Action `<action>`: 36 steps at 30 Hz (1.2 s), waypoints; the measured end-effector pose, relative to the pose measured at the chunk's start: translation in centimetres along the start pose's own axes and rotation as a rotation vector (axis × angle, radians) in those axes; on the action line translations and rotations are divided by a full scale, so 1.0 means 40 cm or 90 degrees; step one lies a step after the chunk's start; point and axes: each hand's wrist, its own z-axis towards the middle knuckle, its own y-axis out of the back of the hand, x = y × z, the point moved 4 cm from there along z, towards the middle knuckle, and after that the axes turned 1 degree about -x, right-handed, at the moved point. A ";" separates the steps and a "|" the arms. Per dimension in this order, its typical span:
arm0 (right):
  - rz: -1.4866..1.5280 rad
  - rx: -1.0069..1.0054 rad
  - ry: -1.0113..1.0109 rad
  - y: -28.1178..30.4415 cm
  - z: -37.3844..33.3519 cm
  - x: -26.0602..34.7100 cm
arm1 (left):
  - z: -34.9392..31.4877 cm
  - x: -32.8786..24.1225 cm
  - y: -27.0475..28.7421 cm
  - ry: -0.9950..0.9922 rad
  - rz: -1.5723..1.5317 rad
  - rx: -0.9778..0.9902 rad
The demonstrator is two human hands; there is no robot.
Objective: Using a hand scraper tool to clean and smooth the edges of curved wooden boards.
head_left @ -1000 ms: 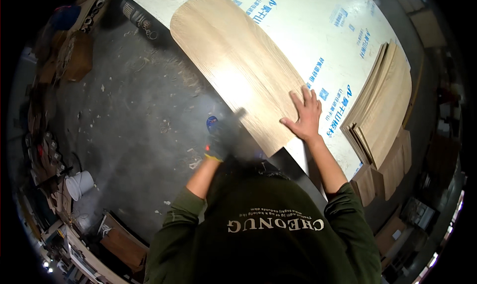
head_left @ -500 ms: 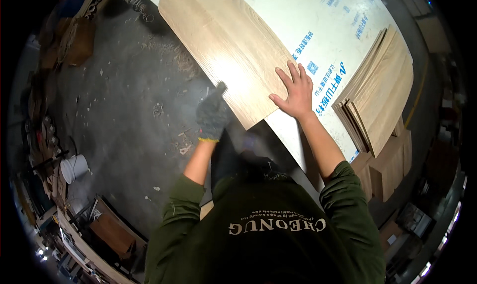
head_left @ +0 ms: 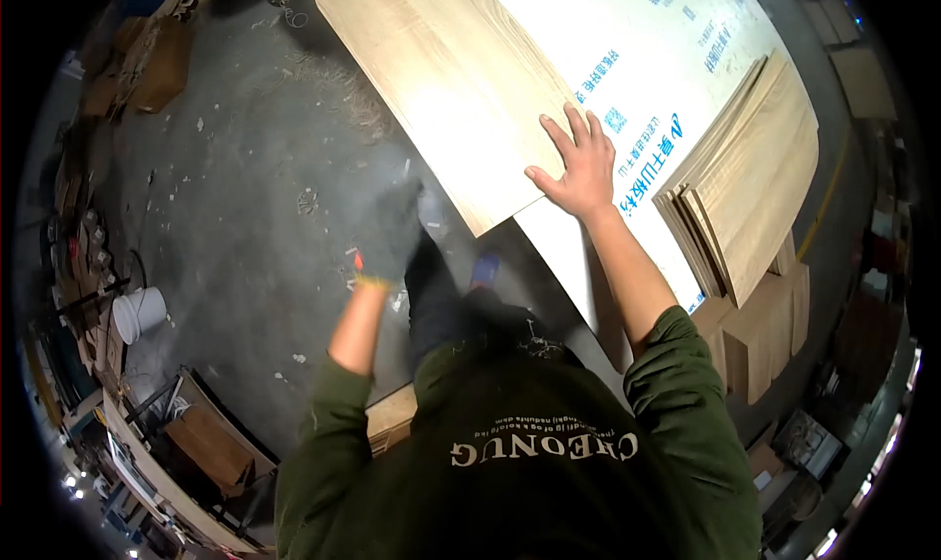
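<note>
A long, pale wood-grain panel [head_left: 446, 80] with rounded far corners lies along the left edge of the white board-topped table [head_left: 549, 256]. My bare right hand [head_left: 580, 173] rests on the panel's right edge close to its near end, fingers spread and thumb out to the left. Off the panel's left side, over the floor, my left hand [head_left: 390, 229] wears a dark grey glove with a yellow cuff. Motion smears its fingers, so whether it holds anything does not show. A small red-orange spot shows beside the cuff.
Several similar panels [head_left: 750, 183] are stacked on the table's right side, above more wooden pieces [head_left: 769, 335]. A white bucket [head_left: 139, 313] stands at the left. Scraps and shavings [head_left: 358, 109] litter the grey floor [head_left: 245, 197]. My shoes show below the panel's near end.
My left hand has pulled away from the panel's left edge, moving left over the floor. The panel's near end has shifted slightly away from me. My right hand stays on the panel.
</note>
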 end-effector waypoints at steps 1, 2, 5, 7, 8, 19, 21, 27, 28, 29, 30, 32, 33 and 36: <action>-0.008 0.009 -0.008 -0.005 -0.006 0.000 | 0.080 0.038 -0.002 0.016 -0.025 -0.009; -0.009 0.013 -0.007 -0.009 -0.008 -0.001 | 0.141 0.068 -0.012 0.030 -0.051 -0.015; 0.006 0.012 0.011 -0.022 0.003 0.014 | 0.192 0.133 -0.039 0.039 -0.074 -0.058; -0.007 0.014 -0.004 -0.018 -0.002 -0.014 | 0.144 0.021 -0.055 0.029 0.021 -0.080; -0.005 0.009 -0.006 -0.014 0.006 -0.008 | 0.066 -0.009 -0.092 0.007 0.177 -0.047; 0.002 0.021 -0.018 0.005 0.002 0.007 | -0.129 0.017 -0.109 -0.098 0.348 0.335; -0.010 0.022 -0.029 0.015 -0.010 -0.009 | 0.129 0.084 0.069 -0.023 -0.084 0.030; 0.002 0.033 -0.009 -0.012 0.006 0.012 | 0.548 0.353 0.093 -0.043 0.060 -0.034; 0.004 0.030 -0.013 -0.012 0.002 0.006 | 0.597 0.364 0.082 0.038 0.129 0.033; -0.001 0.035 -0.015 -0.014 0.006 0.000 | 0.625 0.376 0.071 0.119 0.201 0.102; -0.002 0.028 -0.014 -0.013 0.000 -0.002 | 0.628 0.376 0.058 0.070 0.226 0.094; -0.001 0.025 -0.018 -0.012 -0.004 -0.005 | 0.592 0.370 0.027 0.053 0.204 0.095; -0.007 0.019 -0.015 -0.006 -0.001 -0.007 | 0.565 0.340 0.018 0.032 0.185 0.092; -0.010 0.014 -0.012 -0.002 0.009 -0.001 | 0.392 0.238 -0.040 -0.061 0.284 0.076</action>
